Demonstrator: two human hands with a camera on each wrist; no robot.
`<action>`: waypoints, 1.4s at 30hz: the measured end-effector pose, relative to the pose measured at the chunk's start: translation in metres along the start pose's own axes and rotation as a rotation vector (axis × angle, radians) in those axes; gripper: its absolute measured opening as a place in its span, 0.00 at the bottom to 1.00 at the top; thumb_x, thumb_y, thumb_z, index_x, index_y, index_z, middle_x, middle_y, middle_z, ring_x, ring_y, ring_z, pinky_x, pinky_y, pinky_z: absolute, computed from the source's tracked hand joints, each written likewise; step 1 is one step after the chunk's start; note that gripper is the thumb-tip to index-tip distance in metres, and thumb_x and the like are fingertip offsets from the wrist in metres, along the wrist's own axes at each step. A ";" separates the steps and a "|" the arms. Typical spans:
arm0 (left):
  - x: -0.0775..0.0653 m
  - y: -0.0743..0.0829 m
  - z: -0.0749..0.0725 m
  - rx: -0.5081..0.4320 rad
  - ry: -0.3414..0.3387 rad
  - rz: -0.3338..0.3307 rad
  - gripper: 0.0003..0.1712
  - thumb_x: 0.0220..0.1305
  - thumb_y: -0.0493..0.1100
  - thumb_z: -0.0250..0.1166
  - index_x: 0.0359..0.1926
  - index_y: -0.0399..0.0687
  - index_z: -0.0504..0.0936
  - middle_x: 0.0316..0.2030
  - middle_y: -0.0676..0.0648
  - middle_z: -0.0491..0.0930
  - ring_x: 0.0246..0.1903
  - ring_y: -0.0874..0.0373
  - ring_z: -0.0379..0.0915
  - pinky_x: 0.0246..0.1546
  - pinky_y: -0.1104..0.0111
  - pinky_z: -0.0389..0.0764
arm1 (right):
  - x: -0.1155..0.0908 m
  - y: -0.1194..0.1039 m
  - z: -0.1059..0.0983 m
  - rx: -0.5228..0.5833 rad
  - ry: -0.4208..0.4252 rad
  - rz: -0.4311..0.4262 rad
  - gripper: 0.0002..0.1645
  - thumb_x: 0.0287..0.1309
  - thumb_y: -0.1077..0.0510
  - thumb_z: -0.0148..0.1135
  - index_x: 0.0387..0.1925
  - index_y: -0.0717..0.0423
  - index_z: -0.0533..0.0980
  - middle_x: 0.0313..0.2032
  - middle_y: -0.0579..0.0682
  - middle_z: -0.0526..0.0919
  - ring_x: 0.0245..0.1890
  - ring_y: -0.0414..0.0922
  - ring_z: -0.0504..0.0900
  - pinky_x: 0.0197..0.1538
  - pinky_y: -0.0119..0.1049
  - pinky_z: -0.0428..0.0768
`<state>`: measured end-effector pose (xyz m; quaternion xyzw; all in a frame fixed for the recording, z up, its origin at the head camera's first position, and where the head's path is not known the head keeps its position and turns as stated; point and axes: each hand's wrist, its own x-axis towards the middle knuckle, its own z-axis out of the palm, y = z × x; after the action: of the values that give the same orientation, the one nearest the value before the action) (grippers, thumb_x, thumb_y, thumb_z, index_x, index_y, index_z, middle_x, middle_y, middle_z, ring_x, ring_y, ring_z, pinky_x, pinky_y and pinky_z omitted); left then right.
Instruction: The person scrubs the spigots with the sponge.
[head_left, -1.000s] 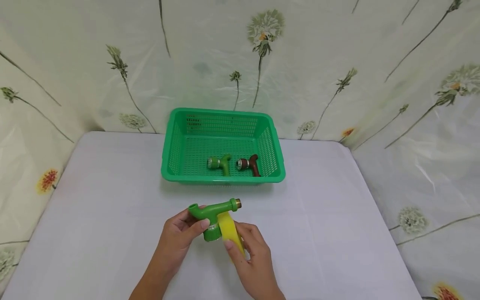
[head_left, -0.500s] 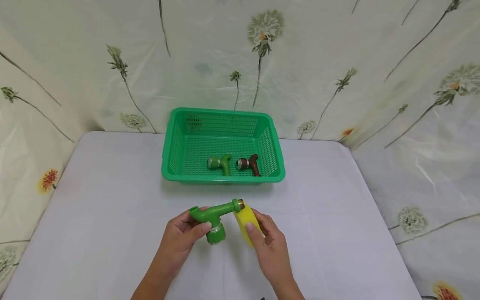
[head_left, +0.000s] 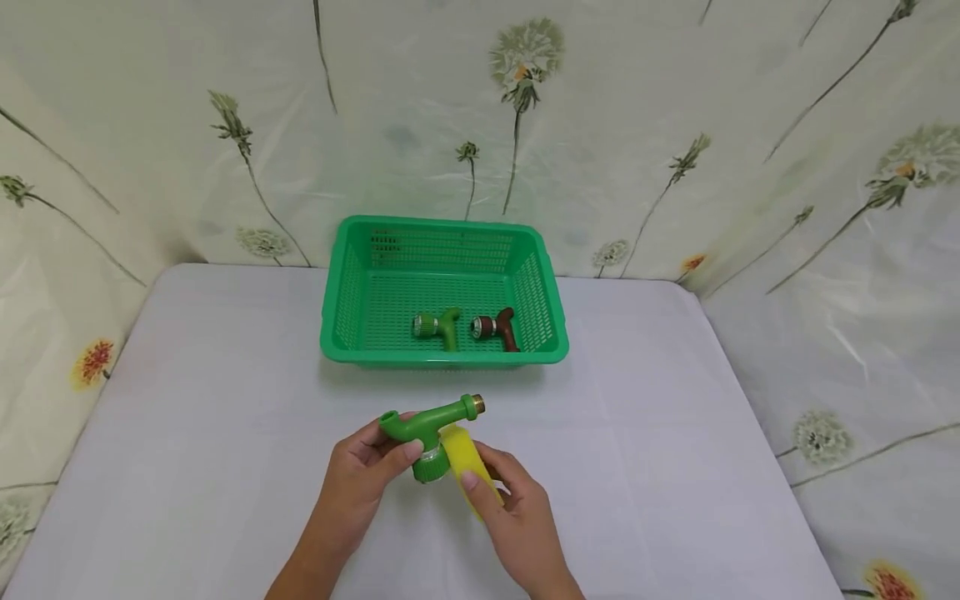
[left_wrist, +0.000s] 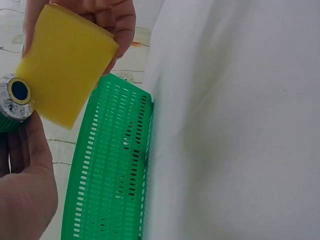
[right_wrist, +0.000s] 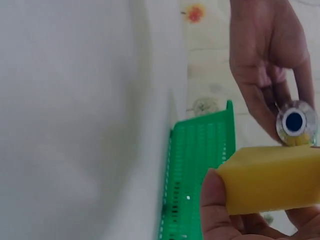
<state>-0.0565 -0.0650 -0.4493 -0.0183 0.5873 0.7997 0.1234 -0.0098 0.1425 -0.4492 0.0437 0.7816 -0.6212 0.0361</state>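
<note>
In the head view my left hand [head_left: 360, 475] grips a green plastic tap [head_left: 423, 427] by its body, its knob pointing down and its brass-threaded end to the right. My right hand [head_left: 521, 508] pinches a yellow sponge [head_left: 471, 465] between thumb and fingers. The sponge's upper end lies against the tap just right of the knob, under the pipe. From below, in the left wrist view, the sponge [left_wrist: 70, 65] is a flat block beside the silvery knob end [left_wrist: 15, 100]. The right wrist view shows the sponge [right_wrist: 275, 180] touching that knob end [right_wrist: 295, 125].
Behind the hands, a green slotted basket [head_left: 442, 357] stands on the white-covered table [head_left: 660, 433]. Inside it lie another green tap [head_left: 438, 325] and a dark red tap [head_left: 497, 327]. A flower-patterned sheet [head_left: 390, 100] rises behind the table.
The sponge slid right to the tap's threaded end half a second ago, then came back left and down beside the knob. My left hand and the tap have barely moved.
</note>
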 end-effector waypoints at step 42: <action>-0.006 -0.004 0.005 0.275 -0.085 0.227 0.09 0.69 0.38 0.72 0.49 0.49 0.88 0.46 0.48 0.84 0.46 0.49 0.83 0.48 0.63 0.87 | 0.014 -0.018 -0.027 -0.621 0.174 -0.711 0.24 0.65 0.54 0.72 0.62 0.46 0.83 0.63 0.52 0.77 0.60 0.50 0.74 0.61 0.28 0.77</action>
<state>-0.0495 -0.0604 -0.4504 0.0992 0.6837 0.7206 0.0585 -0.0256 0.1653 -0.4275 -0.1876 0.8968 -0.3261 -0.2327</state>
